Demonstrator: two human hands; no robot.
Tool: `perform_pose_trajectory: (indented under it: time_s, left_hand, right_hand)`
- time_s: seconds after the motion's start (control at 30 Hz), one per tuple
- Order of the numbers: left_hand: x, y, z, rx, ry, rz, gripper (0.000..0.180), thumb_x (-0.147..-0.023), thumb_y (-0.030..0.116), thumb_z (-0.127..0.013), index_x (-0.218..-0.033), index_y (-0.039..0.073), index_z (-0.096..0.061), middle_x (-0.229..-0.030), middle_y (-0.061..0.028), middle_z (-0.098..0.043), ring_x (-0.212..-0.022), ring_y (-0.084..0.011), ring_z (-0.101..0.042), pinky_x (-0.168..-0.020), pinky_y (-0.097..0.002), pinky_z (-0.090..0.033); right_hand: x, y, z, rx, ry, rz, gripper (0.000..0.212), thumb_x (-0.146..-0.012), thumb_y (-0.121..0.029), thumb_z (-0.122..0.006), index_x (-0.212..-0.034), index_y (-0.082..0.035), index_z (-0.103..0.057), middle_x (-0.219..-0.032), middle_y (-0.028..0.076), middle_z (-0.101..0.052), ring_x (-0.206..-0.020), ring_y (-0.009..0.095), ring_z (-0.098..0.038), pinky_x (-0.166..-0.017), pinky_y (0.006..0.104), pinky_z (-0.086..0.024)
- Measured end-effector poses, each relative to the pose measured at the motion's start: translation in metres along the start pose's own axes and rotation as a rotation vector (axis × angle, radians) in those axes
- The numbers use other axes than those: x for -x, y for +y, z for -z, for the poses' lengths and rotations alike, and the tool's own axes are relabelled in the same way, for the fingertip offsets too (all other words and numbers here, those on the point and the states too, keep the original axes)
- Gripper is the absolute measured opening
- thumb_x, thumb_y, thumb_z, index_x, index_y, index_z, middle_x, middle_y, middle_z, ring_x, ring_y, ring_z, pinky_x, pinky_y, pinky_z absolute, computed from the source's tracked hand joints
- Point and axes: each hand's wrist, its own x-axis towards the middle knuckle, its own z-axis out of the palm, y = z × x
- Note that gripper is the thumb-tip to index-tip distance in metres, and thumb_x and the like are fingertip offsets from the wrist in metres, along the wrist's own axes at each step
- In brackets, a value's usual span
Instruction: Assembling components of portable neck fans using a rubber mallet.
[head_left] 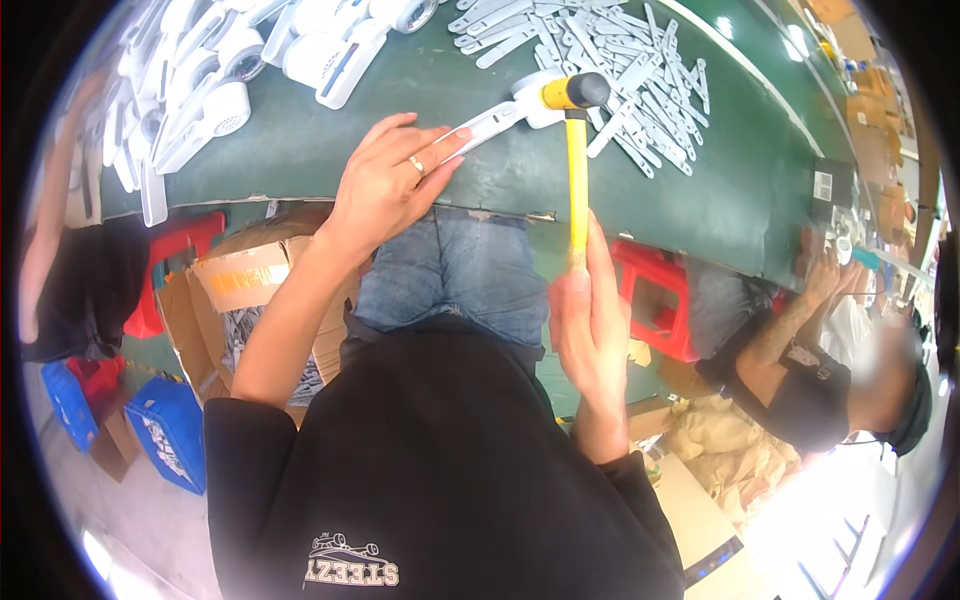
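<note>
So the left hand (395, 185) has the near end of a white plastic handle (490, 128) held in its fingers, just above the front edge of the green table (740, 190). Right hand (593, 315) is wrapped round the grip of a yellow mallet (577, 175), its black-tipped head over the handle's wide far end; can't tell if they're touching. Chunky white parts (215, 100) are heaped on the left, and skinny pale strips (640, 85) lie scattered just beyond the mallet.
</note>
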Motion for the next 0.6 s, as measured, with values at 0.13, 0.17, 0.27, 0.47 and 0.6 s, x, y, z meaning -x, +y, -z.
perform_pose_trajectory:
  time_s: [0.13,0.17,0.27,0.47,0.6]
  left_hand:
    - [0.000,0.000,-0.006,0.011,0.057,0.000,0.036,-0.088,0.003,-0.081,-0.124,0.008,-0.078,-0.113,-0.0105,-0.079,-0.099,-0.0273,-0.074,-0.102,-0.0449,-0.058]
    - [0.000,0.001,-0.008,0.030,0.077,0.007,0.036,-0.088,0.001,-0.080,-0.124,0.008,-0.078,-0.113,-0.0105,-0.079,-0.099,-0.0276,-0.074,-0.102,-0.0449,-0.058]
    - [0.000,0.001,-0.010,0.040,0.087,0.011,0.036,-0.088,0.000,-0.080,-0.124,0.008,-0.078,-0.114,-0.0108,-0.079,-0.099,-0.0277,-0.075,-0.101,-0.0448,-0.058]
    - [0.006,-0.010,-0.010,0.122,0.098,0.113,0.045,-0.091,0.004,-0.080,-0.135,0.009,-0.072,-0.120,-0.0073,-0.078,-0.110,-0.0295,-0.071,-0.106,-0.0445,-0.054]
    - [-0.002,-0.011,0.003,0.197,-0.086,0.359,0.087,-0.098,0.008,-0.074,-0.169,0.009,-0.024,-0.120,-0.0054,-0.078,-0.115,-0.0237,-0.069,-0.118,-0.0456,-0.025]
  right_hand:
    - [0.001,0.011,-0.010,0.048,0.056,0.111,0.052,-0.115,-0.017,-0.043,-0.165,-0.003,-0.037,-0.075,0.005,-0.057,-0.063,0.011,-0.052,-0.060,0.0264,-0.043]
    - [-0.002,0.020,-0.017,0.043,0.103,0.152,0.051,-0.117,-0.022,-0.041,-0.164,-0.002,-0.038,-0.070,-0.001,-0.052,-0.059,0.004,-0.042,-0.055,0.0209,-0.036]
    - [-0.019,0.035,-0.023,0.283,0.078,0.168,0.050,-0.116,-0.018,-0.043,-0.164,-0.003,-0.040,-0.073,-0.001,-0.051,-0.061,0.004,-0.044,-0.056,0.0213,-0.036]
    - [0.014,-0.008,0.000,0.068,0.022,0.195,0.053,-0.109,-0.006,-0.048,-0.160,0.007,-0.040,-0.133,0.030,-0.068,-0.107,0.037,-0.075,-0.094,0.0385,-0.056]
    - [0.011,-0.013,-0.002,0.118,-0.102,0.156,0.052,-0.110,-0.009,-0.048,-0.159,0.008,-0.041,-0.147,0.031,-0.060,-0.130,0.043,-0.066,-0.107,0.0396,-0.051]
